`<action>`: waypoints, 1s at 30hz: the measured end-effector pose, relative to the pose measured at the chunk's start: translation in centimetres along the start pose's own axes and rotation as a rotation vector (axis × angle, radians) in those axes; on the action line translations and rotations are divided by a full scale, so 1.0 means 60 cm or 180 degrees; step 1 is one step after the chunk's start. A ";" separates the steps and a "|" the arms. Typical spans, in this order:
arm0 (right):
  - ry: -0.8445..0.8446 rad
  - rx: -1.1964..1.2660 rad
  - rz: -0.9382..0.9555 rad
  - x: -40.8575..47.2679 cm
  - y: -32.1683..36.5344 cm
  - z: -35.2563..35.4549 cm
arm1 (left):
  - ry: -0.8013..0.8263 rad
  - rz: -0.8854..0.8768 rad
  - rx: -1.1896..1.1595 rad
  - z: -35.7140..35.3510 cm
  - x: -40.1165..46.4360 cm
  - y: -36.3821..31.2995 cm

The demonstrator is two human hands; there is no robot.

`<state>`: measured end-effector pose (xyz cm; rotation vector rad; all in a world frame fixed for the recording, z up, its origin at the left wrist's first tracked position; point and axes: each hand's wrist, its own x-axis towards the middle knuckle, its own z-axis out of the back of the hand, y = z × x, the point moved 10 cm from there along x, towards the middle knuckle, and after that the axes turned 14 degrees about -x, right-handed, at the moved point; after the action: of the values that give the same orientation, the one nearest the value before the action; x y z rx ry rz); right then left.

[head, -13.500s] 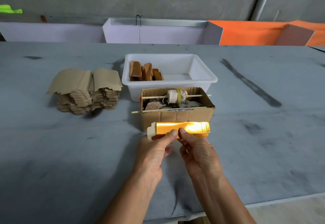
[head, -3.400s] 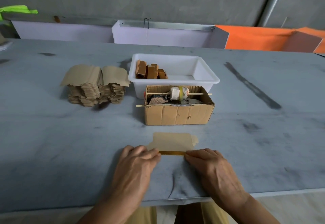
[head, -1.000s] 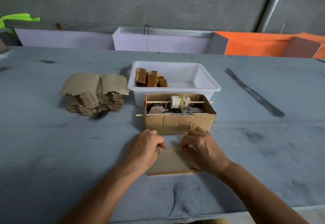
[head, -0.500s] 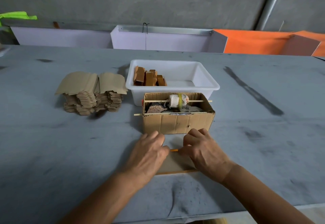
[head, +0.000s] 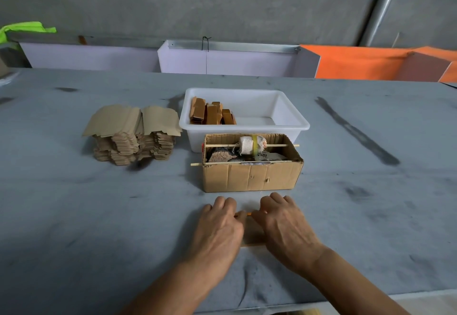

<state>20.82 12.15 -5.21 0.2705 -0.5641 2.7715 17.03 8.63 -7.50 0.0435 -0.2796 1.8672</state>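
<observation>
A flat brown card blank (head: pixel 252 231) with an orange-gold edge lies on the grey table just in front of a cardboard box (head: pixel 249 177). My left hand (head: pixel 218 229) and my right hand (head: pixel 284 223) both lie on top of it side by side, palms down, fingers pressing its far edge. Most of the blank is hidden under the hands; only a strip between them and a bit of gold at the far edge show. A stack of flat brown blanks (head: pixel 133 135) stands at the left. Folded gold-brown pieces (head: pixel 211 114) stand in a white tub (head: pixel 291 116).
The cardboard box holds a cloth-wrapped roll (head: pixel 251 144) on a thin stick, with a second stick along its front rim. White and orange bins (head: pixel 227 61) line the far side of the table (head: pixel 74 215). The table's near edge runs just under my forearms.
Over the last second my hands slid toward the blank's far edge and pressed flat on it. Earlier I held the gold blank up, then laid it down and folded it.
</observation>
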 end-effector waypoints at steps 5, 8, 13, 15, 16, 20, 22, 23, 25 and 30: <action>-0.0152 -0.0074 -0.0031 -0.006 0.005 0.002 | 0.0039 0.0022 0.0077 -0.008 0.001 0.005; -0.0190 -0.0084 -0.0078 -0.005 0.002 0.002 | 0.0093 0.0094 -0.0011 -0.015 0.004 0.012; -0.0148 0.0011 -0.0154 -0.005 -0.005 -0.006 | 0.0041 0.0132 -0.0048 -0.009 0.007 0.016; -0.0085 -0.0029 -0.0217 -0.004 -0.014 -0.008 | 0.0027 0.0157 0.0033 -0.005 0.003 0.022; -0.0045 -0.0067 -0.0251 -0.004 -0.019 -0.010 | 0.0009 0.0179 0.0003 -0.001 0.000 0.025; -0.0020 -0.0059 -0.0425 -0.014 -0.041 -0.022 | -0.0198 0.0129 -0.0219 0.029 -0.016 0.029; -0.0023 0.0004 -0.0486 -0.018 -0.048 -0.026 | -0.0196 0.0159 -0.0425 0.031 -0.023 0.039; -0.0047 0.0025 -0.0481 -0.018 -0.048 -0.024 | -0.0177 0.0154 -0.0576 0.024 -0.026 0.046; -0.0112 0.0103 -0.0479 -0.017 -0.048 -0.019 | -0.0147 0.0222 -0.0889 0.018 -0.032 0.062; -0.0071 0.0410 -0.0500 -0.023 -0.045 -0.026 | -0.0282 0.0327 -0.1342 0.025 -0.043 0.085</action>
<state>22.78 14.78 -6.01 0.3584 -0.3534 2.6586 12.84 4.42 -7.33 -0.1797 -0.7429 1.8750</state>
